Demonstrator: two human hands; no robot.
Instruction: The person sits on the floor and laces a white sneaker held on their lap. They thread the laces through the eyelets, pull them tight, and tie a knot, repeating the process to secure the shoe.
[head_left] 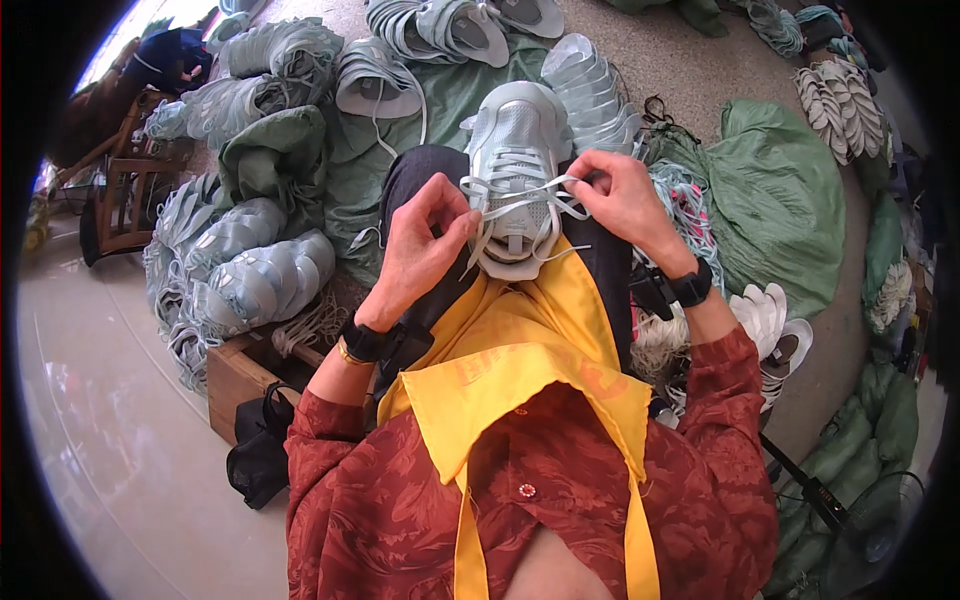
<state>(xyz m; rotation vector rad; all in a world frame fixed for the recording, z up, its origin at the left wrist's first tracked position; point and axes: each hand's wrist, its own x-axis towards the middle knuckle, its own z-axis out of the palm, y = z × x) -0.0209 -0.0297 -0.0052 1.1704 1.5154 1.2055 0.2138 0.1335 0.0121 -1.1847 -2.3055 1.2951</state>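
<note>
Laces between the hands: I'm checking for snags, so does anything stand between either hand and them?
Nothing visible does: left hand and right hand are at the laces, either side of the shoe.

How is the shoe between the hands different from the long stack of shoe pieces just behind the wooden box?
The shoe stands alone, but the stack is many pieces tucked into each other.
The shoe has the left hand and right hand at its laces, but no hand touches the stack.
The shoe looks shorter than the stack.
Both are pale blue-grey.
</note>
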